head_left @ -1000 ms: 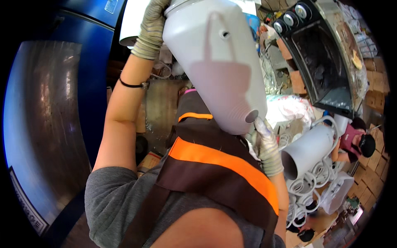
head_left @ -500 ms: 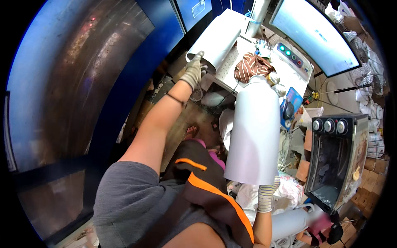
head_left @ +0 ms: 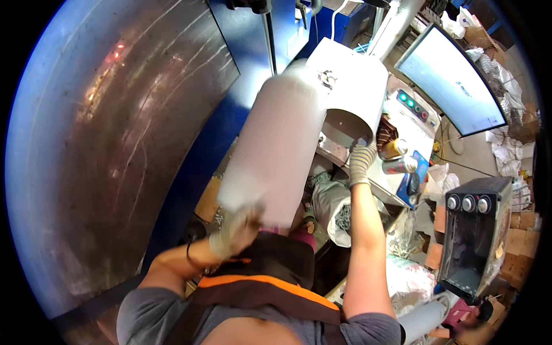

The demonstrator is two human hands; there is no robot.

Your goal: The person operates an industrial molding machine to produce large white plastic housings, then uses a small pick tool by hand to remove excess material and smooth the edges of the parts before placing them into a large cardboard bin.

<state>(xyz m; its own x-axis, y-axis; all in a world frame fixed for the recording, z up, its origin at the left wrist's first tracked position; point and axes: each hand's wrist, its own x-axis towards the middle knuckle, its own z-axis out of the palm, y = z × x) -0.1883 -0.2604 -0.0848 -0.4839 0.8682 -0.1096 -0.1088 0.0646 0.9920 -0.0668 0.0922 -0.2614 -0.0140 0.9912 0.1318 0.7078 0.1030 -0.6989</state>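
My gloved left hand [head_left: 237,230], smeared by motion, holds the near end of a large white cylinder [head_left: 270,149] with a rounded far shoulder. It is held up at a tilt, left of the white worktable [head_left: 386,187]. A second white cylinder [head_left: 359,75] lies over the table, its open end towards me. My right hand [head_left: 362,158], in a striped glove, is closed on the lower right rim of that opening. The first cylinder hides part of the second one's left side.
A control box [head_left: 415,106] with lit green buttons and a monitor [head_left: 454,80] stand at right. Near them are cans [head_left: 399,165] and a striped cloth [head_left: 386,133]. A toaster oven [head_left: 474,236], a sack [head_left: 339,210] and another person [head_left: 463,313] are at right; a blue-framed metal machine [head_left: 132,115] is at left.
My left hand has drawn a cylinder off the table towards me. My right hand has brought the other cylinder forward onto the table. The view has shifted.
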